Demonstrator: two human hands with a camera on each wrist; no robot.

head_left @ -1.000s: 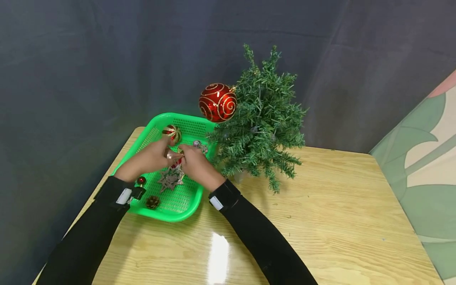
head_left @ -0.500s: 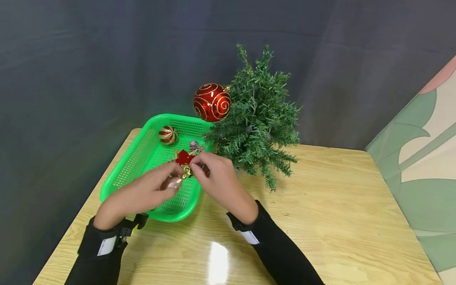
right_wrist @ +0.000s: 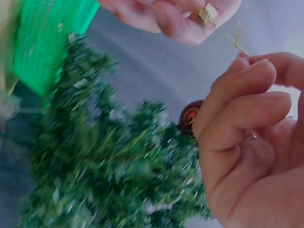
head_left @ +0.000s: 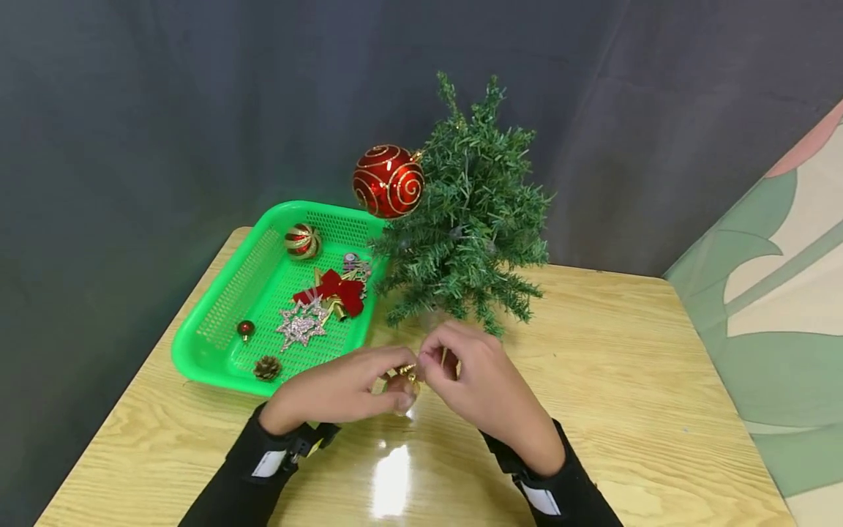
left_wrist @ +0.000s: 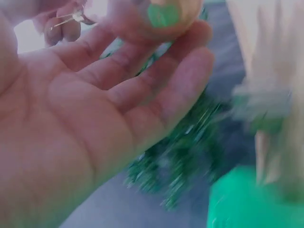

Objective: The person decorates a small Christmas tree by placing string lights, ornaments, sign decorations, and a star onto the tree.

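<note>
In front of the basket, my left hand (head_left: 345, 388) holds a shiny rose-gold Christmas ball (left_wrist: 137, 21) with a gold cap (right_wrist: 207, 14). Green reflects off its surface in the left wrist view; the fingers hide much of it in the head view. My right hand (head_left: 484, 384), close on the right, pinches a thin gold string (right_wrist: 242, 50) that runs toward the cap. Behind the hands stands a small artificial Christmas tree (head_left: 461, 227). A large red ball with gold swirls (head_left: 388, 181) hangs on its left side.
The green basket (head_left: 204, 373) at left contains a striped ball (head_left: 303, 241), red bow (head_left: 344, 291), silver snowflake (head_left: 303, 323), small red ball (head_left: 246, 329) and pine cone (head_left: 268, 368). Wooden tabletop (head_left: 626, 380) extends right; a dark curtain (head_left: 197, 110) hangs behind.
Both hands have come out of the basket toward the front right, bringing the rose-gold ball. The right hand now pinches its string. The bow and snowflake lie uncovered in the basket.
</note>
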